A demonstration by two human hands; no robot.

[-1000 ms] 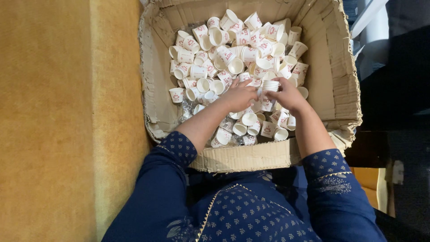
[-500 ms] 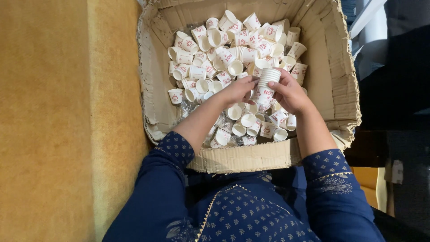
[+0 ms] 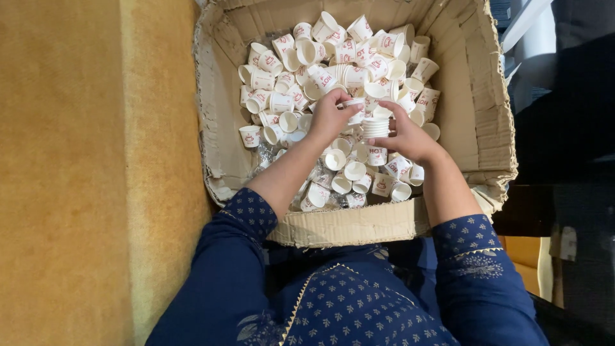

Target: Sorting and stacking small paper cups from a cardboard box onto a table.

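Observation:
A cardboard box [image 3: 474, 109] in front of me is filled with several small white paper cups [image 3: 307, 70] with red print. My right hand [image 3: 405, 136] holds a short nested stack of cups [image 3: 375, 125] over the middle of the heap. My left hand [image 3: 330, 117] grips a single cup [image 3: 354, 109] at the top of that stack. Both forearms reach in over the box's near wall, with dark blue patterned sleeves pushed up.
The box's near wall [image 3: 349, 224] is torn and bent. Crumpled clear plastic wrap [image 3: 264, 156] lies among the cups at the left. An ochre carpeted floor [image 3: 83, 173] lies to the left. Dark furniture [image 3: 564, 128] stands to the right.
Both hands have lifted slightly toward the box's middle. The stack in my right hand is now upright, and my left hand has brought a single cup onto its top.

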